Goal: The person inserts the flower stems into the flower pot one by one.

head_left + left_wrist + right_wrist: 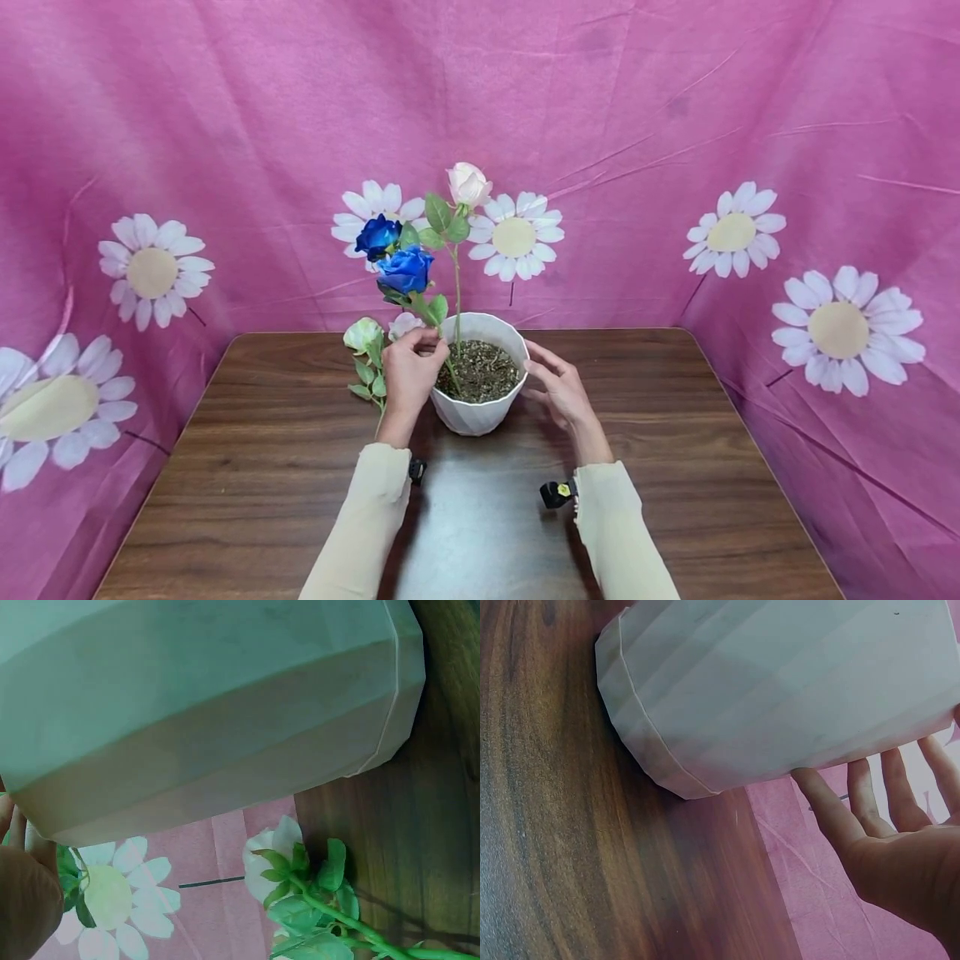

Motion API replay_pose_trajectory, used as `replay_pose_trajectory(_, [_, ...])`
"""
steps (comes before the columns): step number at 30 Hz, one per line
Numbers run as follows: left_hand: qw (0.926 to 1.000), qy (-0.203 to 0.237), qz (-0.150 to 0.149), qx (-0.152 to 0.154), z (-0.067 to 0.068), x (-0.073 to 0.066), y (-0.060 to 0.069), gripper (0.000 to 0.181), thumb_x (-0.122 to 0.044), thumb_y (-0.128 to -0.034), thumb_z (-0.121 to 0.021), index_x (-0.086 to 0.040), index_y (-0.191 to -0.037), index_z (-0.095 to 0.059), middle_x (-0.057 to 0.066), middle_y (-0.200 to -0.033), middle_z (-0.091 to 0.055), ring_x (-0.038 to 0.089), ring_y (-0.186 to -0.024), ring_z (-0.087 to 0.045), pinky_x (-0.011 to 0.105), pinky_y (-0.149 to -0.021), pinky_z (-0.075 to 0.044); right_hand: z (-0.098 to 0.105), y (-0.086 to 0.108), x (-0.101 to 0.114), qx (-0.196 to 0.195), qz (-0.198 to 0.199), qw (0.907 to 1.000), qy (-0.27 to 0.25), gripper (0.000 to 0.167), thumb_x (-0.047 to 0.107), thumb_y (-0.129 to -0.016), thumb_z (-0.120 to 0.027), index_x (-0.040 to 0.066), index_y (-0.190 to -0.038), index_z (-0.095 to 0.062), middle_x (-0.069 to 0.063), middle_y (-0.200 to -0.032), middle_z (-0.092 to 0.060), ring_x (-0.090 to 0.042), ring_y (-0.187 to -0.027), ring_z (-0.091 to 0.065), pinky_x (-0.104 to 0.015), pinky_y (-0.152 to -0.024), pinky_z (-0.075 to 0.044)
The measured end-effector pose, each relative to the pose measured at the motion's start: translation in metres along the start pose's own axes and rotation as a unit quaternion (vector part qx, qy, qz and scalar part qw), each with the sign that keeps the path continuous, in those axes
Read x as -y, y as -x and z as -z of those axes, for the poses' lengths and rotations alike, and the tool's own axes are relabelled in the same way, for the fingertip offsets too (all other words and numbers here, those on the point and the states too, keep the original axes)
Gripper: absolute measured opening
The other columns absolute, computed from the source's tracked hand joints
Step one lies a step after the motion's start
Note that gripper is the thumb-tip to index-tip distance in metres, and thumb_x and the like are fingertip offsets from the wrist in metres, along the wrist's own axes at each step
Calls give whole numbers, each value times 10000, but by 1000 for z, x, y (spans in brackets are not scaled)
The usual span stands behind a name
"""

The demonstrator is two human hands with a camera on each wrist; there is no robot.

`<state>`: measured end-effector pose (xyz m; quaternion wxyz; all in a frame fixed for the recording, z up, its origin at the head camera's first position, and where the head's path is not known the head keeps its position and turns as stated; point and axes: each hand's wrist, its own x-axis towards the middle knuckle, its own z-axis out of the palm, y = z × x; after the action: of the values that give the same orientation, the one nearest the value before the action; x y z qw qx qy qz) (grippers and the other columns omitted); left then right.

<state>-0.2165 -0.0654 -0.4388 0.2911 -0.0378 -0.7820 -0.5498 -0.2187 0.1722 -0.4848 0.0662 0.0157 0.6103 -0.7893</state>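
A white faceted flowerpot [480, 415] filled with dark soil [487, 371] stands on the table. My left hand [410, 375] is at its left rim and pinches a green stem below two blue roses [405, 269]; the stem's lower end reaches the soil. Whether both blooms share that stem I cannot tell. A pale pink rose [468, 185] stands upright in the pot, taller than the blue ones. On the pot's right side rests my right hand [561, 392]; in the right wrist view its fairly straight fingers [829, 806] touch the wall.
Left of the pot, a greenish-white rose [363, 335] and a pale pinkish rose [406, 324] lie on the brown wooden table [262, 467]. A pink cloth [600, 100] printed with big daisies hangs behind and on both sides.
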Motion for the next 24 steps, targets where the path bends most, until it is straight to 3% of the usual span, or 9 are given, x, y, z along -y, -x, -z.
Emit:
replay_pose_trajectory(6, [9988, -306, -301, 231, -4, 0, -1, 54, -20, -786, -725, 10, -824, -749, 87, -726, -733, 236, -644, -715, 340, -602, -599, 1, 0, 0, -7, -18, 10000, 24, 511, 67, -982, -645, 10, -1471, -507, -210, -1386, -524, -270, -1114, -622, -547, -937, -547])
replay_pose_trajectory(12, [9954, -510, -630, 508, -9, -3, 1, 23, -11, -762, -705, -28, -763, -720, 72, -702, -713, 211, -628, -686, 374, -601, -590, -1, 0, -1, 15, -22, 10000, 11, 516, 77, -979, -651, 9, -1470, -507, -182, -1370, -541, -231, -1104, -621, -509, -910, -571])
replay_pose_trajectory(19, [9971, -498, -373, 432, -9, 2, 1, 44, -19, -776, -712, 5, -804, -737, 94, -719, -720, 232, -642, -694, 375, -619, -600, -3, 1, 0, 21, -82, 10000, -31, 500, 65, -991, -632, -4, -1469, -502, -182, -1358, -549, -223, -1079, -626, -476, -877, -588])
replay_pose_trajectory(24, [9970, -432, -486, 424, -8, 3, 2, 67, -1, -803, -766, 16, -868, -758, 116, -758, -734, 260, -672, -716, 400, -642, -612, -1, 1, -2, 108, 107, 9999, 34, 530, 138, -964, -684, 16, -1456, -529, -161, -1322, -555, -216, -1079, -617, -527, -907, -565])
